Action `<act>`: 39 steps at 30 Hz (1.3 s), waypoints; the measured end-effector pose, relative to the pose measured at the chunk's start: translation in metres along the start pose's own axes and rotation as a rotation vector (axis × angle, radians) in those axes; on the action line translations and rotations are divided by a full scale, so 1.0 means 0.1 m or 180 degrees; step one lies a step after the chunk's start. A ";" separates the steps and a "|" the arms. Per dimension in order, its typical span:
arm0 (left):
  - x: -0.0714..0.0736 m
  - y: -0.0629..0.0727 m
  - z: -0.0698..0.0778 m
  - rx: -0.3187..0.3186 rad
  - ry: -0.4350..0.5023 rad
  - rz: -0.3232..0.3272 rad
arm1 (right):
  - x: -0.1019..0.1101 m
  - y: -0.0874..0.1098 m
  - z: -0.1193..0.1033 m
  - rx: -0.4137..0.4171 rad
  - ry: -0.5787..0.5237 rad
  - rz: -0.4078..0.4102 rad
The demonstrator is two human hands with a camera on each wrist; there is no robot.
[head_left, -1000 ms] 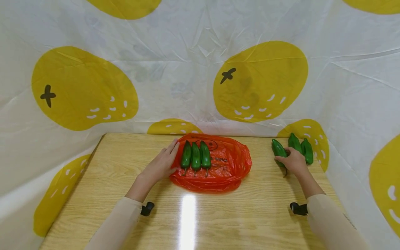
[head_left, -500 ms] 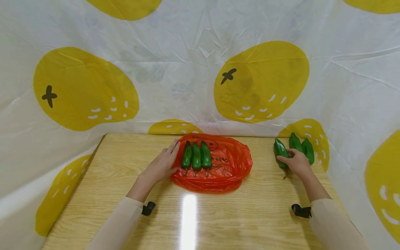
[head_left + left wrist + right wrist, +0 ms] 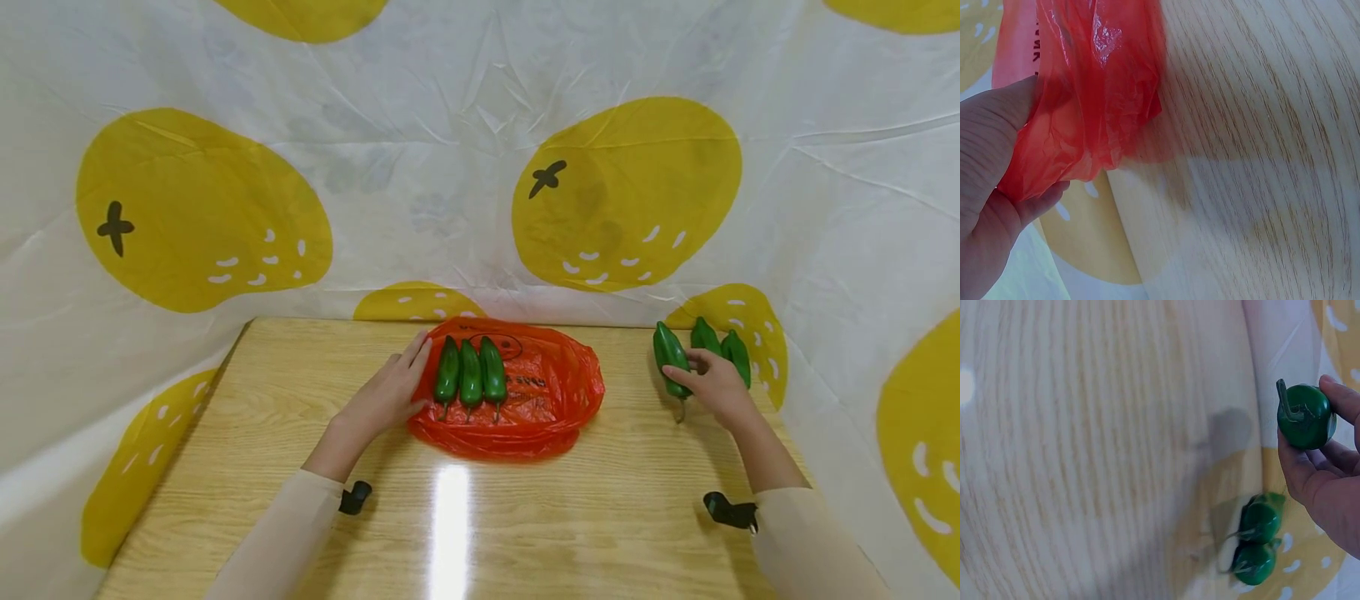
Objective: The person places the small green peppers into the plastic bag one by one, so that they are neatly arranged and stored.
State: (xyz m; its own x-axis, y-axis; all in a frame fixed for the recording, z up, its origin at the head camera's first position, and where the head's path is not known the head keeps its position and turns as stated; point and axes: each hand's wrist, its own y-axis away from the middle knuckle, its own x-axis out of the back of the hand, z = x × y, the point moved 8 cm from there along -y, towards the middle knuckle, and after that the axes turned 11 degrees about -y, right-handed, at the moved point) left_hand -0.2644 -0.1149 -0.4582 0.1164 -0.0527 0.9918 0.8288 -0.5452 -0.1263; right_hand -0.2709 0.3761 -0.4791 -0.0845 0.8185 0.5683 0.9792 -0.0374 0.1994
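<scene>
An elongated, glossy green pepper (image 3: 667,350) is held far right by the right hand (image 3: 716,386); a red plastic bag (image 3: 558,392), bearing three green peppers (image 3: 470,377), is pinched left by the left hand (image 3: 387,393)

White cloth (image 3: 435,92) with yellow fruit prints (image 3: 630,200) hangs far, left and right of a wood-grained table (image 3: 585,525)

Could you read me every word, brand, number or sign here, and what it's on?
No whole word reads with certainty.
Red bag, head view: dark print, too small and blurred; above it, a rounded outline, partly covered by a green pepper.
Red bag, left wrist view: sideways dark letters, perhaps a "K"; the rest is unclear.
Patterned cloth: dark cross-like marks, no letters seen.
</scene>
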 end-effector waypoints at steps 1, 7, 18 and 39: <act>0.00 0.00 0.00 0.0010 0.0005 -0.0020 | 0.00 0.01 -0.04 0.0041 0.0000 0.0000; -0.01 -0.01 -0.01 0.0035 0.0044 -0.0080 | 0.01 0.03 -0.26 0.0221 0.0033 -0.0012; 0.01 -0.03 0.01 -0.0007 -0.0026 -0.0034 | 0.00 0.03 -0.69 0.0339 0.0036 -0.0116; -0.01 0.00 0.00 -0.0031 -0.0038 -0.0064 | -0.48 0.04 -1.33 0.0658 -0.0251 -0.0488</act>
State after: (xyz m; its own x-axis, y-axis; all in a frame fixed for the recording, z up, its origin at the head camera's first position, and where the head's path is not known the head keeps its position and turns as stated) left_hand -0.2650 -0.1148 -0.4592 0.1064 -0.0318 0.9938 0.8257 -0.5541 -0.1061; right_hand -0.2879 0.2607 -0.3992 -0.2281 0.8480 0.4784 0.9736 0.2018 0.1066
